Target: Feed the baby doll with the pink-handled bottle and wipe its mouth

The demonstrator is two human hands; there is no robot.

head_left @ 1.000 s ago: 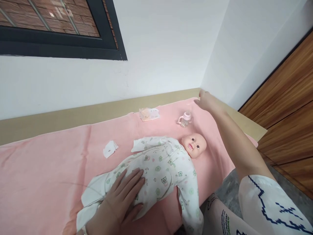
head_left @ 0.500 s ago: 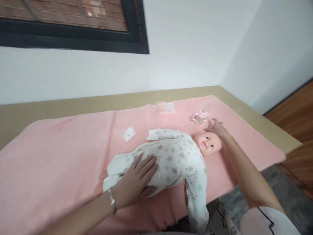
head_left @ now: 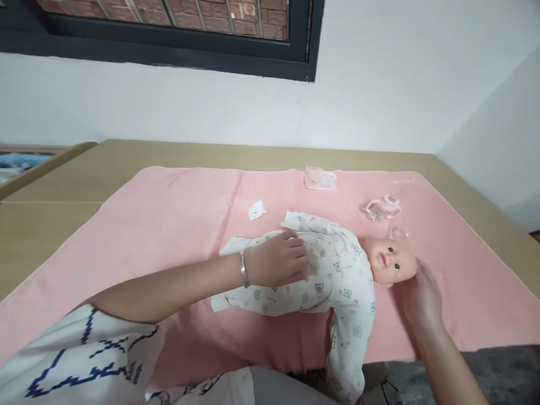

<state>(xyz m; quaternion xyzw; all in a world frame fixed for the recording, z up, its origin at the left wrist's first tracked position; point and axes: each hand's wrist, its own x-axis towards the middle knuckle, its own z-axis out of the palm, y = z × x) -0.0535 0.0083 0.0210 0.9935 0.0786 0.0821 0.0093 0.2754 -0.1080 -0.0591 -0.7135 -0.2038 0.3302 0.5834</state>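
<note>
- L hand [head_left: 280, 260]: fingers bending in, sitting close tog. at doll's [head_left: 390, 261] belly; tips blurring, so can't tell if pinching cloth or just resting.
- R hand [head_left: 424, 295]: sitting at top of doll's head, prob. touching; blurred, can't tell if fingers are spread or pressed tog.
- Doll: lying face-up on pink mat [head_left: 189, 197], head twd person's R, legs twd L.
- Done (my read): doll's laid out & wearing printed white suit [head_left: 333, 281]. Handling looks mid-way, w/ both hands working at doll.
- Left, as far as it shows: near sleeve [head_left: 351, 343] is hanging past mat edge; far sleeve [head_left: 306, 221] is lying on mat. No hand is touching bottle [head_left: 383, 208], packet [head_left: 320, 178] or white scrap [head_left: 257, 210].
- Bottle's sitting just beyond doll's head; packet's lying nr mat's far edge, scrap btwn far sleeve & mat's L part. Table [head_left: 274, 153] is showing round mat.
- Hidden: L forearm's covering part of doll's legs; feet & doll's hands aren't showing.
- Unclear: sthg transparent lying past bottle; packet print too small to read. Blue stuff [head_left: 23, 162] at L edge & window [head_left: 177, 42] up top are getting cut off.
</note>
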